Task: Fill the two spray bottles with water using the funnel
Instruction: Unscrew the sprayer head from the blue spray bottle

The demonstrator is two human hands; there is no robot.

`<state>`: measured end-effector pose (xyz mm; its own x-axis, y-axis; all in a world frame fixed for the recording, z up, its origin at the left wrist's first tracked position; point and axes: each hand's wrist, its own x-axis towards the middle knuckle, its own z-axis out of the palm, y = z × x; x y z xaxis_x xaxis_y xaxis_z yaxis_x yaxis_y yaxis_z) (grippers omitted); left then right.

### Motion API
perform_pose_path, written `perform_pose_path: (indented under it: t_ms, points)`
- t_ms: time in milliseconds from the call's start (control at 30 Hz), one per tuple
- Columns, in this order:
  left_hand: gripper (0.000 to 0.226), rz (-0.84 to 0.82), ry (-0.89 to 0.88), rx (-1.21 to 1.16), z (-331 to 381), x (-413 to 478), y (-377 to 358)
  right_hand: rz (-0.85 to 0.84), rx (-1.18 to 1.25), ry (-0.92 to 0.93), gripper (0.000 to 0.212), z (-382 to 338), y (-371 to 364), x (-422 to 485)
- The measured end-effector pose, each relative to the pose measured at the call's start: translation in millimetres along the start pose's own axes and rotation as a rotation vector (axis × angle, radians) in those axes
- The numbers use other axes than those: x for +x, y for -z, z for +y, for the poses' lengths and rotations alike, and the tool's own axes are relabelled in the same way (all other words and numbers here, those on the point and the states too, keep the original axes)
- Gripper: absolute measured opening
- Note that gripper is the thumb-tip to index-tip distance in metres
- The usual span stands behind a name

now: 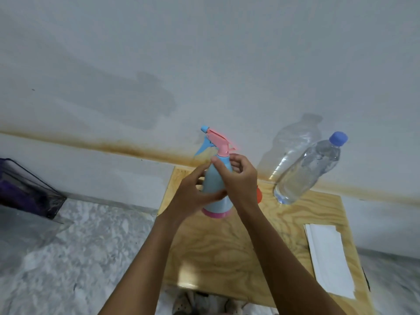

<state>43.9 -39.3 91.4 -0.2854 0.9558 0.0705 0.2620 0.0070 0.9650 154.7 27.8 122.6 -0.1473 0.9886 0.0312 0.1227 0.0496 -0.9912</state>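
Note:
A light blue spray bottle with a pink base and a pink-and-blue trigger head stands upright at the back of a small wooden table. My left hand wraps around its body from the left. My right hand grips its upper part near the neck, just under the pink head. An orange-red object, partly hidden behind my right wrist, lies on the table; I cannot tell what it is. A clear water bottle with a blue cap stands to the right.
A white folded paper or cloth lies on the table's right side. The table stands against a pale wall with a brown stain line. A dark clear-walled bin sits on the speckled floor at the left.

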Motion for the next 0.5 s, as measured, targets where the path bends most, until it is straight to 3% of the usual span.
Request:
perform_pose_path:
  t_ms: [133, 500]
  points:
    - [0.07, 0.003, 0.033, -0.078, 20, -7, -6, -0.012, 0.06, 0.004, 0.035, -12, 12, 1]
    - [0.067, 0.033, 0.023, -0.005, 43, -28, -9, -0.188, 0.17, 0.005, 0.03, -32, 37, -10]
